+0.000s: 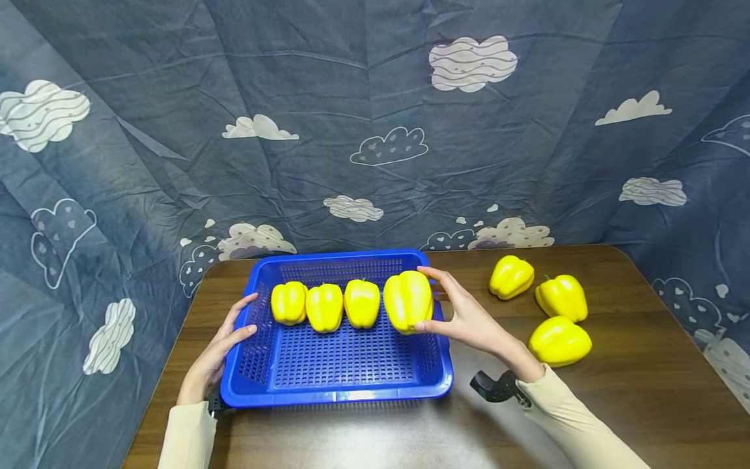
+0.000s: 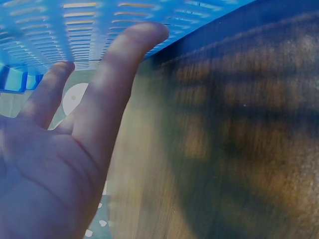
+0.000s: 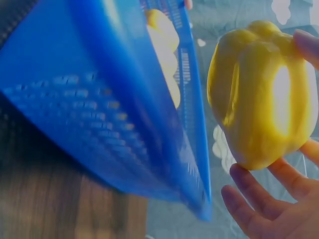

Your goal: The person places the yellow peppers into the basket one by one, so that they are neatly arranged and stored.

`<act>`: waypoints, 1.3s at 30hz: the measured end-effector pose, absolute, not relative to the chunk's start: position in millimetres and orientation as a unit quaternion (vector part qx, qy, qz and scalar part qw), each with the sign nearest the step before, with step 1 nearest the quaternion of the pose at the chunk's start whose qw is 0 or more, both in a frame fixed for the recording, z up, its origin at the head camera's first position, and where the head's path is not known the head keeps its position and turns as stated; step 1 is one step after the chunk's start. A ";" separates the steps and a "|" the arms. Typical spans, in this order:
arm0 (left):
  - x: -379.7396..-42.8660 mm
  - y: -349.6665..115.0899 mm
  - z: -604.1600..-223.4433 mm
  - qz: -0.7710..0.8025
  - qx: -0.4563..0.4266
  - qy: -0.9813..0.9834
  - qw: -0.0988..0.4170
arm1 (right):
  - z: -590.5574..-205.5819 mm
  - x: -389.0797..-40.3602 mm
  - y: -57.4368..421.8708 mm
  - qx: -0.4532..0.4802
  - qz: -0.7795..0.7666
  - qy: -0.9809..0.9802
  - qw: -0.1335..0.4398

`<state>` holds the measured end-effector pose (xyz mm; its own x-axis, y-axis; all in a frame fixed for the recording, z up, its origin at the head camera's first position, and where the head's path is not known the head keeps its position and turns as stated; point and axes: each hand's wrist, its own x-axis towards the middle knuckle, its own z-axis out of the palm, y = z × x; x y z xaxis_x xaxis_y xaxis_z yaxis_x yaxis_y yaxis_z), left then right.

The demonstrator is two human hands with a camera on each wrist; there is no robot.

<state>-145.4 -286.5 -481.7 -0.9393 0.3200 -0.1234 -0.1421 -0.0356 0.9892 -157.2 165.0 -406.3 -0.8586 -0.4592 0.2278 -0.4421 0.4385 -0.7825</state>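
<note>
My right hand [image 1: 471, 319] pinches a yellow bell pepper [image 1: 408, 301] between thumb and fingers, over the right part of a blue plastic basket [image 1: 346, 395]. In the right wrist view this bell pepper [image 3: 261, 99] is raised beside the basket's rim, with the fingertips at its ends. Three more bell peppers [image 1: 361, 303] stand in a row inside, along the basket's far half. At the left side, my left hand [image 1: 213, 355] touches the basket wall with fingers and thumb extended. The left wrist view has its fingertips against the slotted blue side [image 2: 79, 30].
On the wooden table [image 1: 638, 391], to the right of the basket, lie three loose bell peppers [image 1: 560, 341] in a loose group. A dark blue curtain [image 1: 375, 98] with cloud prints hangs behind the table's back edge.
</note>
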 end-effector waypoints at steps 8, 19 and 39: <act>-145.3 -288.1 -482.6 0.718 0.076 0.674 0.158 | -407.2 -156.1 142.7 -0.286 -0.465 0.837 0.016; -145.1 -287.9 -482.2 0.719 0.073 0.672 0.161 | -404.5 -152.8 107.3 -0.308 -0.484 0.819 0.018; -145.4 -286.7 -481.3 0.717 0.072 0.674 0.161 | -396.8 -138.4 46.1 -0.309 -0.489 0.814 0.057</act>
